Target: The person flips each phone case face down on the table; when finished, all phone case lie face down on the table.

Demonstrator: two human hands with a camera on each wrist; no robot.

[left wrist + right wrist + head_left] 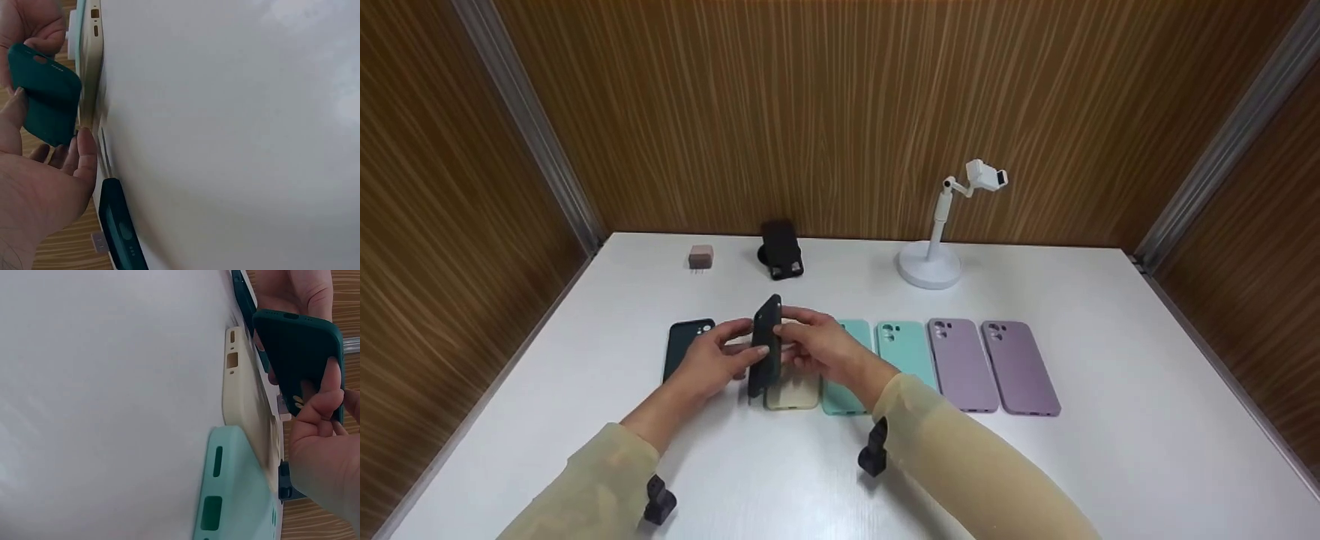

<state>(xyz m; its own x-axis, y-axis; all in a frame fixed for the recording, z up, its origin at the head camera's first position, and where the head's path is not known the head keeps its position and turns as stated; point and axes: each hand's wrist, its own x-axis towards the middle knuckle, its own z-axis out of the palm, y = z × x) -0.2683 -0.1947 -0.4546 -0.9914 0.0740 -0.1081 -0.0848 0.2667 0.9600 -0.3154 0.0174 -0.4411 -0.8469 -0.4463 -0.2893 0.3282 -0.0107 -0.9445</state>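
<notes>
A dark green phone case (766, 352) is held up, tilted on edge, between both hands. My left hand (709, 364) pinches its left side, thumb on the face. My right hand (829, 349) grips the other side. In the left wrist view the case's (48, 98) teal inside and a port cutout show; the right wrist view shows its dark back (295, 349). Just beneath the hands lies a cream phone case (793, 394). Another dark green case (679, 349) lies by the left hand, partly hidden by it.
Right of the cream case lie two mint cases (846, 401) (901, 346), a lilac case (964, 367) and a mauve case (1020, 367). Along the back stand a pink charger plug (700, 256), a black phone case (781, 247) and a white stand (930, 266). Wood-patterned panels (840, 112) enclose the table.
</notes>
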